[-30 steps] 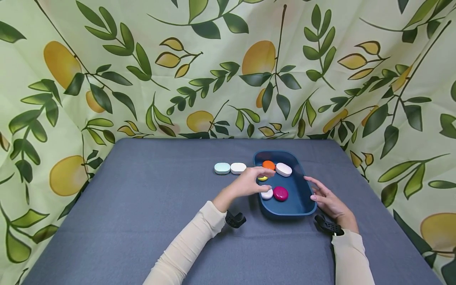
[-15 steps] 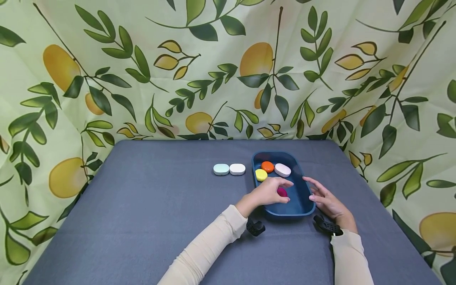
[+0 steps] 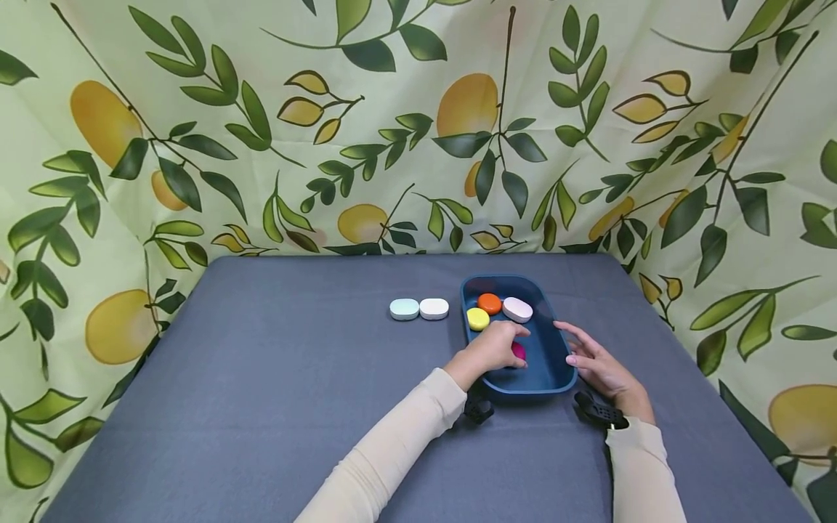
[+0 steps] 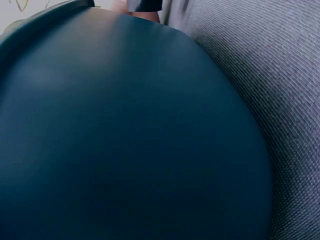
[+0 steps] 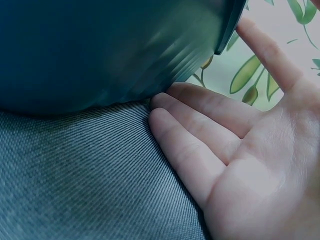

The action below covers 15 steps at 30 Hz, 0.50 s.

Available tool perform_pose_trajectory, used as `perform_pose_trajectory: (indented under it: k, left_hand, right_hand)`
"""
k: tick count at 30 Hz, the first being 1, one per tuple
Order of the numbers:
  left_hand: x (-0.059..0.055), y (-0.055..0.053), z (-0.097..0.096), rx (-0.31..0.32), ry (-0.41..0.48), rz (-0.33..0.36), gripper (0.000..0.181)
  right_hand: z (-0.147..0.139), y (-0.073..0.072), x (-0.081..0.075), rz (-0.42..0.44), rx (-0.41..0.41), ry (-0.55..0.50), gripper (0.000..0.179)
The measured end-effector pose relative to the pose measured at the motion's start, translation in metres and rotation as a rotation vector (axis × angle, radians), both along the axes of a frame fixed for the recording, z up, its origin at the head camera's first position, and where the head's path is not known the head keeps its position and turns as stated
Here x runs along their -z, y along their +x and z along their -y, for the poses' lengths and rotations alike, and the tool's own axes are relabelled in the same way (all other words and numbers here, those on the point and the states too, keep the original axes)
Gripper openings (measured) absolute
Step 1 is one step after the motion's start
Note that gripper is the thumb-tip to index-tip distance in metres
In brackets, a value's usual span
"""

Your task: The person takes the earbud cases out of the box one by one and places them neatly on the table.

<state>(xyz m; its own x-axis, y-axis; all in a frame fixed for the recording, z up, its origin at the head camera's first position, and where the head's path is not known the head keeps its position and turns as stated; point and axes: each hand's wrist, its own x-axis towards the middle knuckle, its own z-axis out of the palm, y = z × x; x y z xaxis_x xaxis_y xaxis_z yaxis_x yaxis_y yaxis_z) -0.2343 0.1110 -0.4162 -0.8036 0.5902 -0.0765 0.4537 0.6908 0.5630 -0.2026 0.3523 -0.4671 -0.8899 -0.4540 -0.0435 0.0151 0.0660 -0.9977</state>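
A blue rectangular bin (image 3: pixel 523 393) with rounded corners stands on the right part of the table. My left hand (image 3: pixel 492 347) reaches into it over the left wall, thumb and fingers curled around a round magenta piece (image 3: pixel 519 351), which is partly hidden. Behind that hand's fingers in the bin lie a yellow round piece (image 3: pixel 478 319), an orange one (image 3: pixel 489 303) and a pale pink oval one (image 3: pixel 517 310). My right hand (image 3: pixel 604 368) rests at the bin's right side, fingers spread. In the right wrist view its fingertips touch or nearly touch the bin's outer wall (image 5: pixel 110 55).
Left of the bin, a mint oval piece (image 3: pixel 404 309) and a white oval piece (image 3: pixel 434 309) sit side by side on the grey cloth-covered table (image 3: pixel 261 378). A leaf-and-fruit patterned curtain (image 3: pixel 379 145) surrounds the table's back and sides.
My left hand has moved right and into the bin, onto the magenta piece, covering the white round piece seen earlier beside it. The yellow piece has come into full view. My right hand stays put.
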Motion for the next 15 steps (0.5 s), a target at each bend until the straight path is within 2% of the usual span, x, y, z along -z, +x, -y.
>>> perform_pose_trajectory:
  k: [7,11,15]
  left_hand:
    - [0.0019,0.0000,-0.0044,-0.061,-0.126,-0.002,0.058]
    - [0.0025,-0.0013,-0.0054,-0.055,-0.174,0.006,0.056]
    - [0.0028,-0.0027,-0.0059,-0.029,-0.220,-0.016,0.056]
  right_hand:
    - [0.0001,0.0006,-0.0019,0.000,-0.003,-0.014,0.058]
    - [0.0002,0.0009,-0.0014,-0.001,-0.007,-0.032,0.059]
    - [0.0007,0.0016,-0.0014,0.000,-0.005,-0.043,0.060]
